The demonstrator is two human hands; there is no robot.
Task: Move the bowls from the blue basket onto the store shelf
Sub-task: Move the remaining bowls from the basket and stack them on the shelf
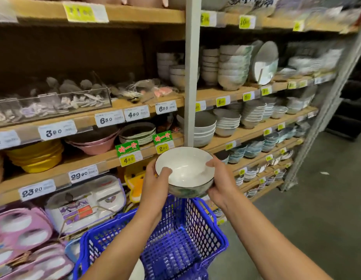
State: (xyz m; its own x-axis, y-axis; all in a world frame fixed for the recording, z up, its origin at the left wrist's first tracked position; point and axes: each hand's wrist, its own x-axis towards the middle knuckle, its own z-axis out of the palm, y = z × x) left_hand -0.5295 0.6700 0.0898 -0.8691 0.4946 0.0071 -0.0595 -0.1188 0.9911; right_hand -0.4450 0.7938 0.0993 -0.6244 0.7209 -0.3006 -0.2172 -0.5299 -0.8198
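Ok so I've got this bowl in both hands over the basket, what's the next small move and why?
Probably carry the white bowl forward and right to the shelf behind the white post, beside the stacked white bowls. The left hand and right hand grip its rim, and it hangs above the blue basket, not yet on any shelf.

We see a clear box (54, 104) of small ceramic pieces at upper left, stacked yellow dishes (36, 156) below it, pink divided trays (20, 225) lower left, a green price tag (128, 152) near a white post (190, 77), and grey floor (317, 219) at right.
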